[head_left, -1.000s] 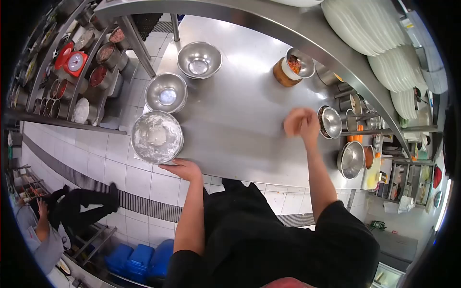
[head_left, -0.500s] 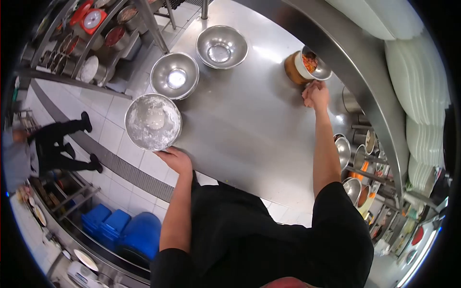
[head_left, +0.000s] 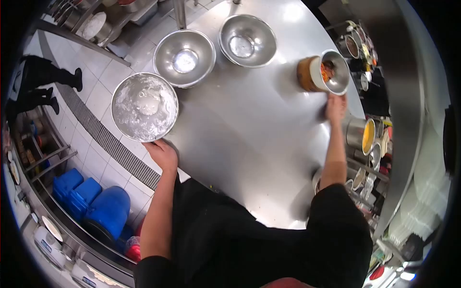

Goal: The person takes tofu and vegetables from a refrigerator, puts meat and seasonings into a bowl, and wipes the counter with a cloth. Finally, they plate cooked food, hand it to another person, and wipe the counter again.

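My left hand (head_left: 162, 154) grips the near edge of a large metal mixing bowl (head_left: 126, 108), its fingers partly hidden beneath. White flour coats the inside of this bowl, with a pale lump at its middle. At the right, my right hand (head_left: 336, 108) is closed at the near rim of a smaller metal bowl (head_left: 340, 72); the fingertips are hard to make out. Orange and reddish chopped pieces (head_left: 327, 72) show in the opening there. Against that bowl is a brown tub (head_left: 307, 74) with a white rim.
Two bare metal bowls, one in the middle (head_left: 168, 56) and one farther back (head_left: 264, 45), stand on the steel table (head_left: 240, 129). Metal pots (head_left: 356, 132) line the right side beyond the table edge. Blue bins (head_left: 109, 206) and a person's dark-clothed legs (head_left: 43, 79) are at left.
My view has turned and shifted. My right hand has gone from beside the tub to the smaller bowl's rim, and that bowl now faces me more. My left hand stays on the floured bowl.
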Available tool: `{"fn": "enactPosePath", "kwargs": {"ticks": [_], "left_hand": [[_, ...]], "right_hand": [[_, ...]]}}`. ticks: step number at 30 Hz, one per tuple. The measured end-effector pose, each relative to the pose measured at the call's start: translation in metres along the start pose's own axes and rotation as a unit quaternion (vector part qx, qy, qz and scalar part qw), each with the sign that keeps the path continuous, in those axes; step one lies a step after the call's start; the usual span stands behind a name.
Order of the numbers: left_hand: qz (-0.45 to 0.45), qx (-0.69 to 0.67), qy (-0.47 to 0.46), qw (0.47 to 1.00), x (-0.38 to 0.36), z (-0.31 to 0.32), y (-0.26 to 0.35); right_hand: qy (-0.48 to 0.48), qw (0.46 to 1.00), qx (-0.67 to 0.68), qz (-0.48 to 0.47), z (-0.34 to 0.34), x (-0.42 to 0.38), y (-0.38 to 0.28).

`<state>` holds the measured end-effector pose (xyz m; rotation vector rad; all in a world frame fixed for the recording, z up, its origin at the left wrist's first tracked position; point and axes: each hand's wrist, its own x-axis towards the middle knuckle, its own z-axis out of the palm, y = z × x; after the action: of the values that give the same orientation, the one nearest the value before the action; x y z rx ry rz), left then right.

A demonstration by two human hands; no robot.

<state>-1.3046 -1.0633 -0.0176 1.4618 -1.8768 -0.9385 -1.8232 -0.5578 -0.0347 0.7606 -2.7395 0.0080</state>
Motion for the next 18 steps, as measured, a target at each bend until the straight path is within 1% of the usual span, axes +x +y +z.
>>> {"fn": "enactPosePath", "kwargs": {"ticks": [1,2,3,4,5,6,7,8,9,10,11,12,13,14,15,16,17,18], "left_hand": [[-0.001,0.002,0.011,1.0,0.003,0.006,0.0],[0.01,-0.005,0.011,1.0,0.002,0.007,-0.003],[0.022,-0.008,0.009,1.0,-0.001,0.002,-0.008],[0.043,0.027,0.011,0.999,0.0,0.004,-0.02],[-0.007,-0.019,-0.002,1.0,-0.001,0.002,-0.005],[-0.009,-0.006,-0.001,1.0,-0.001,0.0,-0.005],[-0.008,0.001,-0.003,1.0,-0.001,0.0,-0.003],[-0.011,-0.001,-0.014,1.0,-0.001,-0.002,0.005],[-0.002,-0.006,-0.023,1.0,-0.001,-0.004,0.007],[0.01,0.001,-0.004,1.0,-0.001,-0.003,0.006],[0.025,0.004,0.009,1.0,-0.001,0.0,0.004],[0.053,0.007,0.001,0.999,-0.002,0.001,-0.005],[0.017,0.027,0.01,0.999,-0.003,0.006,-0.014],[-0.011,0.024,-0.006,1.0,-0.004,0.005,-0.007],[-0.052,0.029,-0.012,0.998,-0.006,0.003,0.004],[-0.038,0.021,-0.008,0.999,-0.003,0.008,-0.01],[-0.082,0.021,-0.039,0.996,-0.003,0.003,-0.001],[-0.07,0.03,-0.032,0.997,-0.001,0.006,-0.005]], "right_hand": [[0.0,0.997,0.065,0.043,0.006,0.043,0.023],[0.009,0.912,0.39,0.124,0.008,0.077,0.038],[0.009,0.718,0.667,0.2,0.008,0.102,0.046],[-0.089,0.627,0.735,0.244,0.001,0.134,0.045],[-0.184,0.52,0.784,0.287,0.002,0.15,0.041],[-0.166,0.61,0.734,0.247,0.014,0.143,0.041],[-0.144,0.687,0.676,0.223,0.016,0.138,0.047],[-0.083,0.836,0.525,0.135,0.021,0.12,0.05],[0.01,0.97,0.242,0.026,0.026,0.094,0.047],[0.084,0.991,0.099,-0.018,0.024,0.064,0.026],[0.066,0.997,0.028,0.018,0.009,0.029,0.005],[0.03,0.985,0.149,0.079,-0.024,-0.01,-0.041],[0.131,0.98,0.148,0.016,-0.064,-0.034,-0.101],[0.125,0.982,0.139,0.031,-0.086,-0.068,-0.147],[0.099,0.986,0.127,0.049,-0.108,-0.109,-0.181],[0.071,0.988,0.118,0.067,-0.128,-0.147,-0.213],[0.038,0.989,0.115,0.084,-0.146,-0.189,-0.237],[0.005,0.989,0.116,0.096,-0.17,-0.235,-0.256]]}}
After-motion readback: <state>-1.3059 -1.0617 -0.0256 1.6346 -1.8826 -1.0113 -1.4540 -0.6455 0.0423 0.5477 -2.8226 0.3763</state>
